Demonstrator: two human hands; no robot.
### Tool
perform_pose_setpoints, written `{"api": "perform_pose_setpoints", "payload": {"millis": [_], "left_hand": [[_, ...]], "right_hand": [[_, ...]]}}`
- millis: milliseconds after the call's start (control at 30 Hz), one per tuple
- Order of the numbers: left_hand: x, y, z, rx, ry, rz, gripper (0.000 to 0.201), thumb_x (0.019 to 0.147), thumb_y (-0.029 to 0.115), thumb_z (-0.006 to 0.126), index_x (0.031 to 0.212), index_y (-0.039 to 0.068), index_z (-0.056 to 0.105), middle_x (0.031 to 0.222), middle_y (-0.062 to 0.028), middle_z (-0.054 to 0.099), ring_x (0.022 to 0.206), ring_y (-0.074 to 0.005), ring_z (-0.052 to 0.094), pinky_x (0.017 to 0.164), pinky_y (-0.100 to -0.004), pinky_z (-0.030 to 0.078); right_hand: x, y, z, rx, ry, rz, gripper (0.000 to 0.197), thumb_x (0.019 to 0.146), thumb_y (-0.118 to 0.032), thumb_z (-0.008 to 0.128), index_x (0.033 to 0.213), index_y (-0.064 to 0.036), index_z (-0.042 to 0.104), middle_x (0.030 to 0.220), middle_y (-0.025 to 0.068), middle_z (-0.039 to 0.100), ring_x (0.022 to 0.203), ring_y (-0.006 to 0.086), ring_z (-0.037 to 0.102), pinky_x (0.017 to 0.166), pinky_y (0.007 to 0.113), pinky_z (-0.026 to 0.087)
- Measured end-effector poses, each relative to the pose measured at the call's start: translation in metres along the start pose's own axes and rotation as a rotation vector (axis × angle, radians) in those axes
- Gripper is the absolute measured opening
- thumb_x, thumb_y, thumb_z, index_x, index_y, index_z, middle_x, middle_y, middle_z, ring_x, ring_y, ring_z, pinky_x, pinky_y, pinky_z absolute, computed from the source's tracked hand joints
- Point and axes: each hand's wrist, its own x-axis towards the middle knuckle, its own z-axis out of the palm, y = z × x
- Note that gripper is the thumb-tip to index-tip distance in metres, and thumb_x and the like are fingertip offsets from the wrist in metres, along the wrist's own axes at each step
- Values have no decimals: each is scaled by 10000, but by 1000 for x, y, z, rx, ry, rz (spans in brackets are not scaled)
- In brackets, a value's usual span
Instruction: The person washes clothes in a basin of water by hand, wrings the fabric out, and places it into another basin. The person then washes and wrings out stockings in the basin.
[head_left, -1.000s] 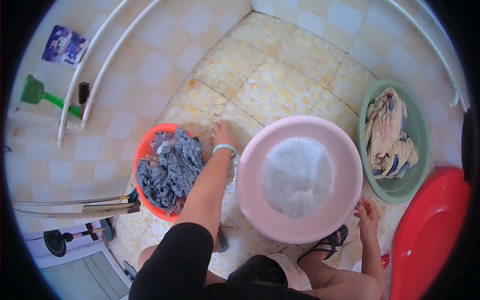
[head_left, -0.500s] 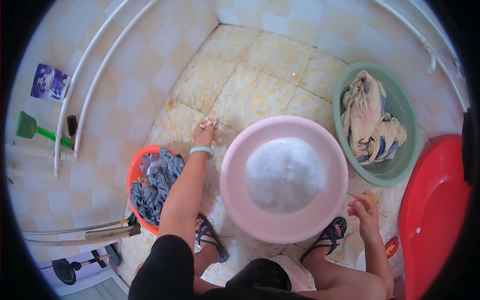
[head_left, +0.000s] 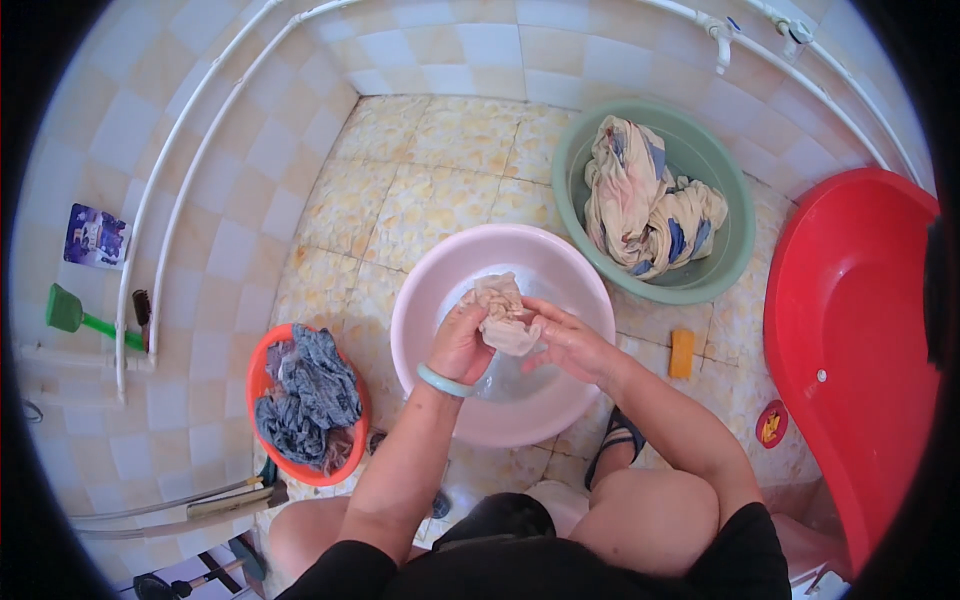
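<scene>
Over the pink basin [head_left: 405, 365] I hold a small, thin beige cloth [head_left: 497, 305], bunched up; its exact kind does not show. My left hand [head_left: 460, 345], with a pale bangle [head_left: 446, 381] at the wrist, is closed on its left side. At the cloth's right edge, the fingers of my right hand [head_left: 572, 345] grip it. Cloudy, sudsy water [head_left: 545, 292] lies in the basin beneath both hands. To the left, an orange basket [head_left: 258, 365] holds dark blue-grey patterned clothes [head_left: 318, 385].
A green tub [head_left: 738, 235] with beige and blue fabric [head_left: 650, 200] stands at the back right. On the tiles lies a yellow-orange block [head_left: 681, 354], near a large red tub [head_left: 850, 280]. White pipes [head_left: 190, 180] run along the walls. A green brush [head_left: 68, 309] hangs at left.
My left hand has brought the beige cloth from the floor left of the pink basin to above it. My right hand has come in from the right and now grips the cloth too.
</scene>
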Motion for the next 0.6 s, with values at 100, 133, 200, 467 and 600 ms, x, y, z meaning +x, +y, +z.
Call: {"api": "perform_pose_setpoints", "payload": {"millis": [100,133,200,467,600], "left_hand": [[-10,-2,-3,83,40,-8,349,852,71,464,1195,10,431,1126,-105,518,1006,-220,534,875,-372,458],[-13,-2,-3,82,48,-5,349,852,71,464,1195,10,431,1126,-105,518,1006,-220,534,875,-372,458],[-18,-1,-5,90,90,69,351,827,-3,459,1177,20,441,1086,-91,529,978,-213,545,857,-374,470],[-13,-11,8,-138,205,175,369,808,-63,422,1162,38,449,1029,-85,552,956,-209,560,832,-378,483],[-1,-19,10,-272,185,138,377,801,-85,409,1155,40,448,1024,-87,554,951,-199,565,817,-357,490]], "right_hand": [[-7,4,8,-111,-14,103,475,848,-255,592,1256,-75,427,1051,63,542,911,163,550,722,293,461],[-8,4,8,-110,-19,109,475,848,-255,592,1256,-75,427,1051,63,542,911,163,550,722,293,461],[-7,4,1,-342,139,62,296,836,-167,595,1101,-50,538,887,14,577,779,100,536,669,250,438],[-9,-6,-30,-525,436,-184,89,834,-74,567,904,-31,600,819,-5,571,744,73,511,693,219,422],[-18,2,-54,-1000,487,-244,145,836,-79,569,967,-18,577,949,34,552,847,94,516,734,236,433]]}}
